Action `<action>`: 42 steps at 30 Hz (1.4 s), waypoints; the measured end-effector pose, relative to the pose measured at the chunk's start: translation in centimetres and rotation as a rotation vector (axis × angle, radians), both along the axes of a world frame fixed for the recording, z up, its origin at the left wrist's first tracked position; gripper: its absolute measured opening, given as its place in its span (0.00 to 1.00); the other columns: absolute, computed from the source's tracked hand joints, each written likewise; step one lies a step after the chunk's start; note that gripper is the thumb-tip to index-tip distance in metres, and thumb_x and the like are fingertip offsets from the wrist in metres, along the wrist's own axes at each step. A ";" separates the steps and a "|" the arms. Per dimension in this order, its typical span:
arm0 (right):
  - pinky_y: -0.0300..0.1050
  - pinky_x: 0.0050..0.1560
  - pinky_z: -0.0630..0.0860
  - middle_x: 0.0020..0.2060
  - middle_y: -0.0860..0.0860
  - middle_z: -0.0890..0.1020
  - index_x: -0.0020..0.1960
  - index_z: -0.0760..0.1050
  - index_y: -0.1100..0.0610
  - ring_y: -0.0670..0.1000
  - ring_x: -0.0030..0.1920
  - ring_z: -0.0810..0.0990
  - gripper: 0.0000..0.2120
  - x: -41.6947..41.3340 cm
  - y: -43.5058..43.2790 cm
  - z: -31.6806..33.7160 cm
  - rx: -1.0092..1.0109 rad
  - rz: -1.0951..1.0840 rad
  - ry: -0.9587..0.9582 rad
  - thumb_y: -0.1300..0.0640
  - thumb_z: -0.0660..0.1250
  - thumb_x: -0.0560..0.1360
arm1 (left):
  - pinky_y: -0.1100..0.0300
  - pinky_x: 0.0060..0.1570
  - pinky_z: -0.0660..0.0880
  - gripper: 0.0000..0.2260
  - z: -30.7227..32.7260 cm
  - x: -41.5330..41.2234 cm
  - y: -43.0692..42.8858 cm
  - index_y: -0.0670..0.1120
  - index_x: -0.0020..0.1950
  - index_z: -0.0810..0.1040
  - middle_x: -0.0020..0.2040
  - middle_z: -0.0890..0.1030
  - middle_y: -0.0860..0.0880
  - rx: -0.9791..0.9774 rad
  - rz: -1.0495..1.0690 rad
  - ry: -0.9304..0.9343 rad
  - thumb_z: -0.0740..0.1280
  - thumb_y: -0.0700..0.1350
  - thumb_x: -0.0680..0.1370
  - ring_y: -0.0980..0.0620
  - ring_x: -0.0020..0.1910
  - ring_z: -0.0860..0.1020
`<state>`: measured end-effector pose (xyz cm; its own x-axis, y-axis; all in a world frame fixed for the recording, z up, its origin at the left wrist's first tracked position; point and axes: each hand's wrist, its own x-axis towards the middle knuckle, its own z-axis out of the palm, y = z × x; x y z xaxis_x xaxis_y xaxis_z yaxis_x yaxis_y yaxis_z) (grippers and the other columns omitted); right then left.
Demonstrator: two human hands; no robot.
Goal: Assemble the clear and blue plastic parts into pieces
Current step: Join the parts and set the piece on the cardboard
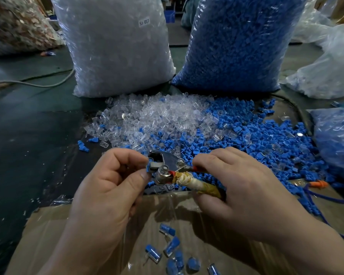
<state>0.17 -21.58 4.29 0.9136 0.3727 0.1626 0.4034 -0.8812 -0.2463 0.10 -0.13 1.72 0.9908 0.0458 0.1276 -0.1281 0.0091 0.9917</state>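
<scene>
Your left hand [107, 181] pinches a small blue part [148, 170] between thumb and forefinger, the other fingers curled in. It holds the part against the left side of the metal head of the pliers [167, 165]. Your right hand [242, 187] is wrapped round the pliers' handles, one of them bound in yellowish tape, so the tool lies between your two hands. Just beyond them, the loose clear parts [157, 114] are heaped to the left and the loose blue parts [266, 139] spread to the right. Nearer you, a few assembled pieces [171, 249] lie on the cardboard [87, 225]. Far behind stand a bag of clear parts [115, 46] and a bag of blue parts [238, 42].
</scene>
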 end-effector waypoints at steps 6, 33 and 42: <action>0.37 0.43 0.65 0.40 0.38 0.74 0.56 0.73 0.42 0.43 0.43 0.71 0.19 0.1 0.2 0.1 0.009 -0.015 0.005 0.36 0.56 0.69 | 0.67 0.21 0.67 0.08 0.1 -0.1 -0.1 0.57 0.44 0.82 0.32 0.78 0.53 0.024 0.038 0.004 0.69 0.49 0.66 0.57 0.25 0.71; 0.48 0.45 0.70 0.39 0.48 0.79 0.47 0.77 0.53 0.52 0.40 0.77 0.07 -0.7 2.7 -0.7 0.048 0.064 -0.200 0.51 0.63 0.79 | 0.74 0.33 0.73 0.06 -0.1 -1.6 -1.7 0.64 0.46 0.79 0.36 0.83 0.60 0.511 -0.002 -0.079 0.70 0.55 0.71 0.61 0.34 0.81; 0.39 0.39 0.64 0.34 0.47 0.73 0.40 0.73 0.55 0.47 0.35 0.68 0.10 -1.2 3.3 -0.3 0.212 0.142 -0.217 0.53 0.59 0.77 | 0.60 0.26 0.70 0.26 -0.3 -0.9 -0.7 0.50 0.43 0.79 0.28 0.77 0.50 0.415 -0.149 0.097 0.58 0.72 0.75 0.57 0.26 0.73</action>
<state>-1.06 -18.31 4.03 0.7906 0.4306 0.4354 0.5815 -0.7509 -0.3131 -0.77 -0.88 1.37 0.9910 -0.1332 0.0111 -0.0616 -0.3810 0.9225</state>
